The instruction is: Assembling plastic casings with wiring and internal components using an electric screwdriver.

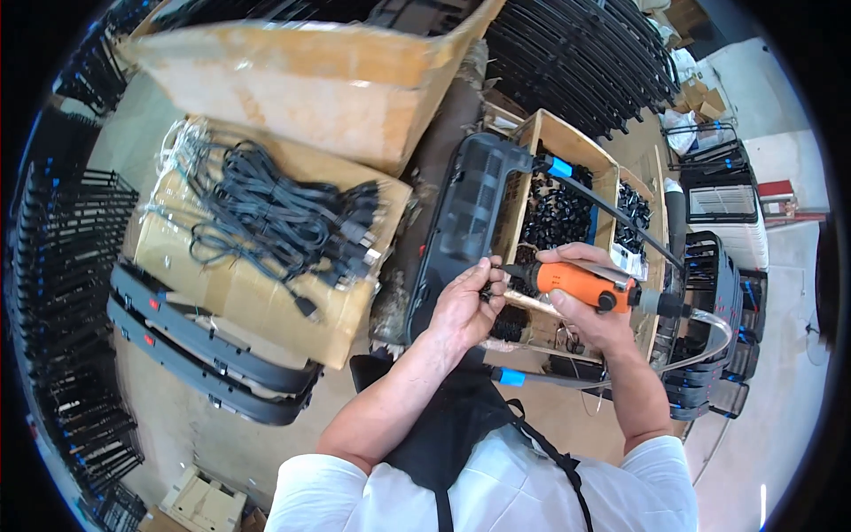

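My right hand (596,306) is wrapped round an orange air screwdriver (574,284), which lies almost level with its dark tip pointing left. A clear hose (725,328) curves away from its rear end. Close to that tip, my left hand (470,306) is closed, thumb and fingertips pinched together. Something small and dark shows between those fingers, too small to name. Just beyond my left hand lies a long black plastic housing (470,199) with a grille. A black tubular frame, with blue tape (511,377) on its near tube, extends right from the housing.
Wooden bins (581,137) of small black parts stand at the right of the housing. On the left, bundled black cables (266,199) rest on cardboard (337,328) below a large carton (292,80). Two curved black panels (213,355) lie beside it. Stacked black frames (80,310) line the far left.
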{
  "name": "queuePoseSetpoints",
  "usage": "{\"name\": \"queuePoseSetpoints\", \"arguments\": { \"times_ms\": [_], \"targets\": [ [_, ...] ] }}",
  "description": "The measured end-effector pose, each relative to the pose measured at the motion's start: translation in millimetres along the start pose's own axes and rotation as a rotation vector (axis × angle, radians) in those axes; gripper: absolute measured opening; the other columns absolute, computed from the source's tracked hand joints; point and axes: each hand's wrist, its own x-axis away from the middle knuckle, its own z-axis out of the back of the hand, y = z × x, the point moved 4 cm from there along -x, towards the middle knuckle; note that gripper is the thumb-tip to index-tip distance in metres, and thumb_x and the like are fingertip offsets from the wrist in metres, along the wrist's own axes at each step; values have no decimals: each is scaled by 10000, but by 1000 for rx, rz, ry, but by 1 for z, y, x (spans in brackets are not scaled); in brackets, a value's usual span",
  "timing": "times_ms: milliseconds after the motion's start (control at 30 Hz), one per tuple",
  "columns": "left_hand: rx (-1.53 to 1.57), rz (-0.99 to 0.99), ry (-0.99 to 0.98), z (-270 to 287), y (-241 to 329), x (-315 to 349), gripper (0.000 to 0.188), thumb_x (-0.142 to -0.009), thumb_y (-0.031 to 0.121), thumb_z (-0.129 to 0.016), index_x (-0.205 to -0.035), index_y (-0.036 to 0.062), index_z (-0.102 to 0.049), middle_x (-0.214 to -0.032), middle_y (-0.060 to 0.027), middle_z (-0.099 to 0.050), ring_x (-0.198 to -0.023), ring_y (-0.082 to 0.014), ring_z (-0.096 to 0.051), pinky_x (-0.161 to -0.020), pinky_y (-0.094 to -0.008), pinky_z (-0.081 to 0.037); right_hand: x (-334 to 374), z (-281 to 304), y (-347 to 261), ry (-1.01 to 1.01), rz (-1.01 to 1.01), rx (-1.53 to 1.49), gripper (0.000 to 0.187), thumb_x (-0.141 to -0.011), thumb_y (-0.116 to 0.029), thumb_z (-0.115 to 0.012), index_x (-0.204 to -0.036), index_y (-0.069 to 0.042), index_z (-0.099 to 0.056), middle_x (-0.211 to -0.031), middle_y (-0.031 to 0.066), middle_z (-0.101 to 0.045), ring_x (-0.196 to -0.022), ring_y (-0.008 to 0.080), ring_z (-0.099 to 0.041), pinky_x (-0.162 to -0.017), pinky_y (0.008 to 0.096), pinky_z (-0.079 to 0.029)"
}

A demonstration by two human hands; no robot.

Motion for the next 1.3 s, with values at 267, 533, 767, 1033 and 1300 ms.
{"name": "queuePoseSetpoints", "arguments": {
  "times_ms": [267, 533, 767, 1033, 1300],
  "targets": [
    [26, 14, -63, -84, -34, -131, 261, -1108, 315, -578, -1209, 81, -638, -898, -7, -638, -742, -129, -576, -651, -261, -466, -84, 123, 32, 41, -28, 54, 538, -856, -90, -806, -1339, -13, -581, -1267, 155, -718, -1214, 242, -671, -1090, 418, -519],
    [-248, 23, 55, -77, -49, -176, 264, -1127, 257, -540, -1262, 39, -605, -950, -53, -660, -826, -161, -646, -679, -302, -532, -184, 168, 86, 80, -5, -48, 496, -876, -62, -800, -1335, -23, -616, -1246, 99, -719, -1182, 168, -668, -1070, 345, -524],
    [-277, -16, 109, -61, -37, -182, 285, -1142, 303, -506, -1195, 40, -601, -879, -30, -611, -750, -150, -564, -654, -281, -462, -219, 158, 105, -9, -31, -67, 470, -892, -91, -800, -1323, -26, -624, -1191, 60, -710, -1133, 140, -666, -1041, 319, -535],
    [-392, -73, 115, -68, -22, -185, 300, -1121, 288, -560, -1237, 34, -669, -952, -30, -675, -796, -106, -596, -677, -265, -471, -236, 140, 111, -96, -2, 102, 353, -865, -129, -808, -1195, -79, -693, -1070, 34, -724, -977, 111, -678, -893, 302, -568],
    [-500, -110, 178, -74, -8, -180, 325, -1127, 296, -544, -1245, 36, -697, -883, 11, -653, -732, -83, -560, -673, -265, -446, -237, 138, 113, -119, -65, 95, 289, -841, -142, -792, -1110, -69, -718, -997, 26, -724, -907, 119, -682, -848, 304, -565]
  ]
}}
